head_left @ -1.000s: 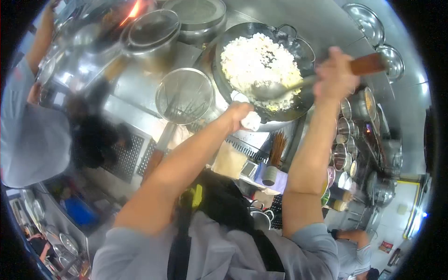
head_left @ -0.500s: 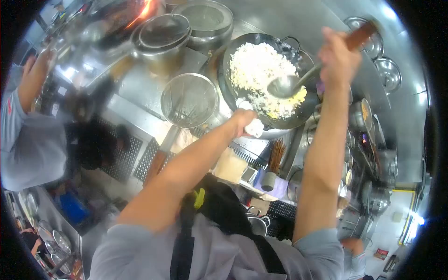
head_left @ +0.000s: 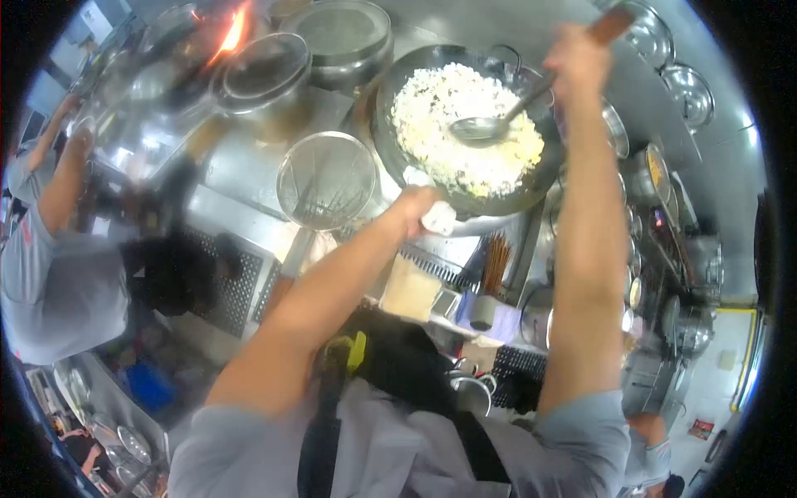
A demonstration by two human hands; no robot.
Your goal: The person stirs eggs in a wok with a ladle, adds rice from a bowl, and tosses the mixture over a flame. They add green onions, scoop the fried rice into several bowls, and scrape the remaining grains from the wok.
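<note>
A dark wok [head_left: 531,187] holds white rice [head_left: 452,91] with yellow bits that look like egg. My left hand [head_left: 415,207] is closed round a white cloth [head_left: 438,218] at the wok's near edge; the part of the wok under the cloth is hidden. Above the wok's far right side, my right hand [head_left: 579,62], somewhat blurred, grips a ladle [head_left: 477,129] by its wooden handle. The ladle's bowl rests over the middle of the rice, seemingly touching it. A loop handle shows at the wok's far rim.
Left of the wok lies a round mesh strainer [head_left: 325,178]. Lidded pots [head_left: 336,33] stand behind it, and a flame [head_left: 232,33] burns at the far left. A co-worker [head_left: 62,274] works on the left. A bundle of thin sticks [head_left: 496,261] stands near my right forearm.
The ladle's bowl has moved left and up in view, and the rice is more spread out around it. My right hand has shifted left. The whole view has turned slightly.
</note>
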